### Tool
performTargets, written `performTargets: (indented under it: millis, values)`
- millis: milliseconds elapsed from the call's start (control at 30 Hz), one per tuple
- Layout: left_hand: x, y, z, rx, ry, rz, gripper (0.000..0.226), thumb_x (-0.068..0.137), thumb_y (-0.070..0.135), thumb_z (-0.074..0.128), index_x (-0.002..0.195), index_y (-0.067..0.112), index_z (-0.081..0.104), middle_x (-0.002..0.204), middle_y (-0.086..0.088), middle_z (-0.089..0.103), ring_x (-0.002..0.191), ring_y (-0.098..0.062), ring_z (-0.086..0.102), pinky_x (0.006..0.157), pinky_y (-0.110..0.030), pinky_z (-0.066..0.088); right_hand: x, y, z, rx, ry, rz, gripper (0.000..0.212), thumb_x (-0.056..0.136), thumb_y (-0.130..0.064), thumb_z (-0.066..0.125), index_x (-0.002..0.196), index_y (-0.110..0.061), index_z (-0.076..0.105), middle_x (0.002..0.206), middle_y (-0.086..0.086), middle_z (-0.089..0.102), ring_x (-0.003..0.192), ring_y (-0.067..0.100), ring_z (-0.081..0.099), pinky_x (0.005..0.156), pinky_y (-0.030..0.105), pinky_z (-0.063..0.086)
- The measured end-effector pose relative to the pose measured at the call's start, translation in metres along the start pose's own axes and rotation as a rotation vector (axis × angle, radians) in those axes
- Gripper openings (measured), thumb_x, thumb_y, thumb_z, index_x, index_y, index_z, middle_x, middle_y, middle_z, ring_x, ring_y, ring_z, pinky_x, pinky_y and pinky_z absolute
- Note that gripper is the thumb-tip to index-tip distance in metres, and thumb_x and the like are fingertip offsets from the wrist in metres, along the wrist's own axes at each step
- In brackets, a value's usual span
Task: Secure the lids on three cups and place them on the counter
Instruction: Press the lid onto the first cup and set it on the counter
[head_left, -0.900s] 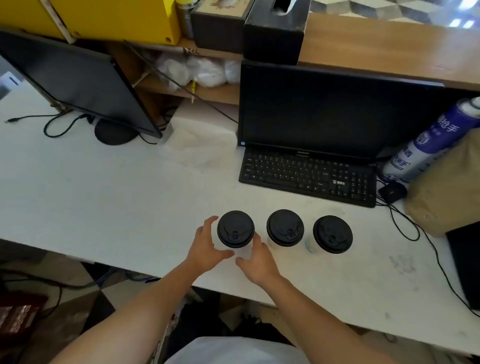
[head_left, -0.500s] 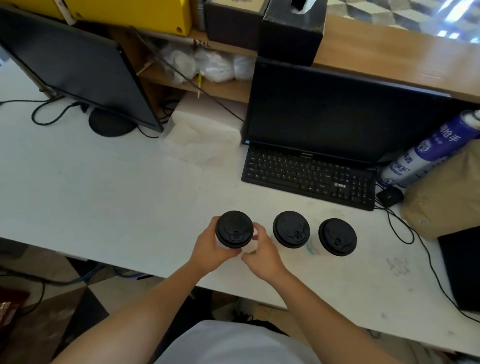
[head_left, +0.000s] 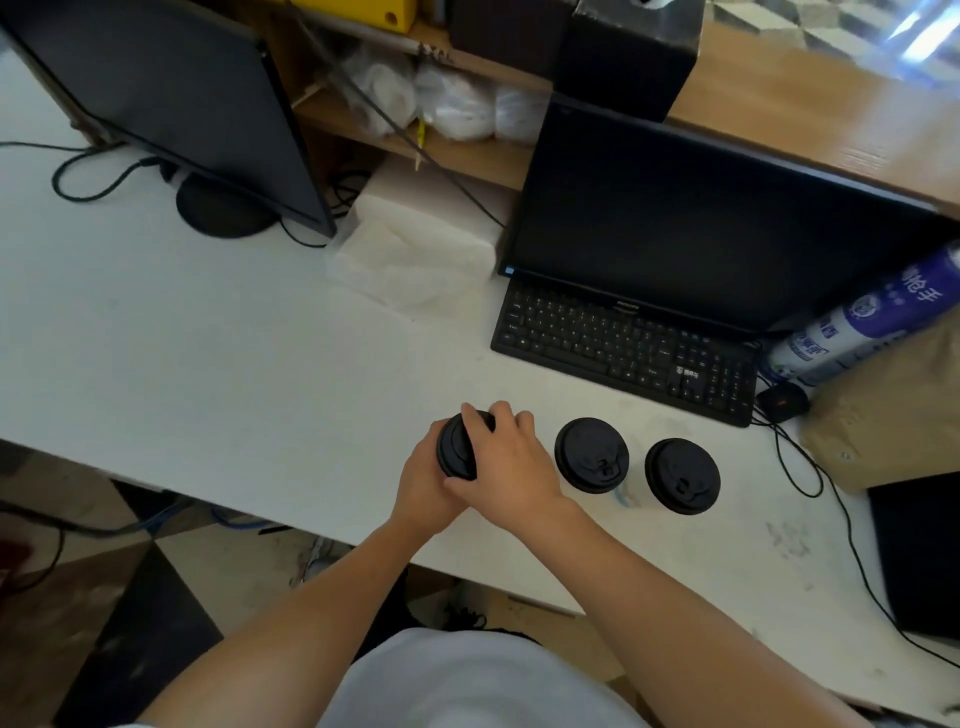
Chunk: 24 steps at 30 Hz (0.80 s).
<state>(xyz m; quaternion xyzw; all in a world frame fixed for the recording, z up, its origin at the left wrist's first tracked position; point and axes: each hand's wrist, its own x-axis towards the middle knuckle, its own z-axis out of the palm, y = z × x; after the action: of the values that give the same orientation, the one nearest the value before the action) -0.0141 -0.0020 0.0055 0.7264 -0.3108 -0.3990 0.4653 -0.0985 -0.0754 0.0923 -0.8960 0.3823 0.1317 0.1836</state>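
Note:
Three cups with black lids stand in a row near the front edge of the white counter (head_left: 208, 374). My left hand (head_left: 423, 488) wraps the side of the left cup (head_left: 454, 452). My right hand (head_left: 506, 467) lies flat over that cup's black lid, fingers spread across its top and hiding most of it. The middle cup (head_left: 591, 454) and the right cup (head_left: 681, 475) stand free to the right, each with its lid on; their bodies are mostly hidden under the lids.
A black keyboard (head_left: 623, 348) and monitor (head_left: 691, 223) stand behind the cups. A second monitor (head_left: 166, 98) is at the back left, with napkins (head_left: 415, 254) between them. A spray can (head_left: 862, 322), a mouse (head_left: 782, 401), a brown bag (head_left: 893, 410) and cables sit at the right.
My right hand has moved from the cup's side up onto its lid. My left hand still holds the cup's side. The camera has moved closer.

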Motion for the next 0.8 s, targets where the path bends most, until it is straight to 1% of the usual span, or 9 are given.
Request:
performTargets:
  millis: [67, 133, 200, 300, 367, 467, 567, 667, 800]
  values:
    - [-0.002, 0.001, 0.005, -0.032, 0.033, -0.014, 0.053, 0.074, 0.03, 0.078, 0.119, 0.035, 0.05, 0.11, 0.014, 0.063, 0.101, -0.004, 0.062, 0.087, -0.022, 0.05, 0.002, -0.005, -0.003, -0.037, -0.007, 0.036, 0.083, 0.085, -0.049, 0.067, 0.153, -0.019, 0.028, 0.136, 0.01, 0.039, 0.123, 0.031, 0.039, 0.086, 0.036, 0.046]
    - [-0.005, 0.002, 0.011, -0.075, 0.085, -0.034, 0.051, 0.077, 0.027, 0.079, 0.119, 0.035, 0.05, 0.108, 0.017, 0.062, 0.1, 0.0, 0.061, 0.082, -0.011, 0.046, 0.003, -0.011, -0.006, -0.069, -0.007, 0.074, 0.08, 0.085, -0.051, 0.067, 0.148, -0.015, 0.032, 0.132, 0.011, 0.041, 0.12, 0.031, 0.042, 0.083, 0.034, 0.044]
    - [-0.007, 0.001, 0.017, -0.109, 0.126, -0.061, 0.046, 0.085, 0.017, 0.076, 0.118, 0.034, 0.05, 0.106, 0.02, 0.061, 0.095, 0.004, 0.061, 0.075, -0.004, 0.045, 0.002, -0.016, -0.006, -0.1, -0.01, 0.106, 0.078, 0.087, -0.055, 0.063, 0.145, -0.01, 0.034, 0.13, 0.013, 0.043, 0.117, 0.031, 0.045, 0.078, 0.032, 0.041]
    - [-0.009, -0.004, 0.023, -0.122, 0.151, -0.087, 0.047, 0.085, 0.014, 0.076, 0.117, 0.036, 0.048, 0.104, 0.02, 0.061, 0.091, 0.008, 0.061, 0.073, -0.003, 0.045, 0.001, -0.021, -0.003, -0.135, 0.0, 0.157, 0.075, 0.09, -0.061, 0.055, 0.137, -0.004, 0.04, 0.125, 0.014, 0.046, 0.11, 0.029, 0.052, 0.073, 0.03, 0.038]
    - [-0.008, -0.006, 0.024, -0.099, 0.142, -0.102, 0.049, 0.083, 0.018, 0.077, 0.119, 0.035, 0.048, 0.103, 0.022, 0.06, 0.092, 0.006, 0.06, 0.074, -0.006, 0.045, 0.003, -0.022, -0.003, -0.124, -0.005, 0.201, 0.075, 0.091, -0.063, 0.053, 0.134, -0.002, 0.043, 0.123, 0.014, 0.047, 0.107, 0.028, 0.055, 0.073, 0.029, 0.039]
    - [-0.007, -0.007, 0.024, -0.053, 0.138, -0.11, 0.048, 0.083, 0.019, 0.077, 0.124, 0.025, 0.052, 0.102, 0.018, 0.06, 0.091, 0.001, 0.058, 0.078, -0.01, 0.043, 0.008, -0.022, -0.004, -0.093, -0.045, 0.215, 0.072, 0.092, -0.058, 0.056, 0.134, -0.001, 0.044, 0.124, 0.014, 0.046, 0.109, 0.029, 0.056, 0.075, 0.029, 0.039]
    - [-0.005, -0.005, 0.022, -0.026, 0.134, -0.125, 0.036, 0.085, 0.016, 0.074, 0.115, 0.024, 0.055, 0.094, 0.021, 0.058, 0.084, 0.003, 0.057, 0.068, -0.003, 0.042, 0.008, -0.021, -0.005, -0.065, -0.056, 0.178, 0.074, 0.09, -0.055, 0.063, 0.137, -0.002, 0.042, 0.129, 0.012, 0.043, 0.114, 0.029, 0.051, 0.085, 0.03, 0.044]
    - [-0.005, -0.004, 0.021, -0.027, 0.125, -0.122, 0.034, 0.085, 0.023, 0.074, 0.114, 0.028, 0.056, 0.098, 0.019, 0.061, 0.09, 0.0, 0.06, 0.073, -0.008, 0.042, 0.007, -0.015, -0.008, -0.067, -0.069, 0.11, 0.08, 0.085, -0.056, 0.069, 0.14, -0.006, 0.039, 0.133, 0.01, 0.04, 0.116, 0.03, 0.046, 0.088, 0.033, 0.045]
    - [-0.005, -0.001, 0.023, -0.023, 0.121, -0.123, 0.032, 0.084, 0.025, 0.074, 0.11, 0.033, 0.056, 0.099, 0.012, 0.065, 0.095, -0.009, 0.063, 0.082, -0.024, 0.05, 0.009, -0.007, -0.015, -0.071, -0.121, 0.032, 0.084, 0.084, -0.047, 0.074, 0.149, -0.013, 0.033, 0.138, 0.009, 0.035, 0.119, 0.034, 0.041, 0.079, 0.032, 0.039]
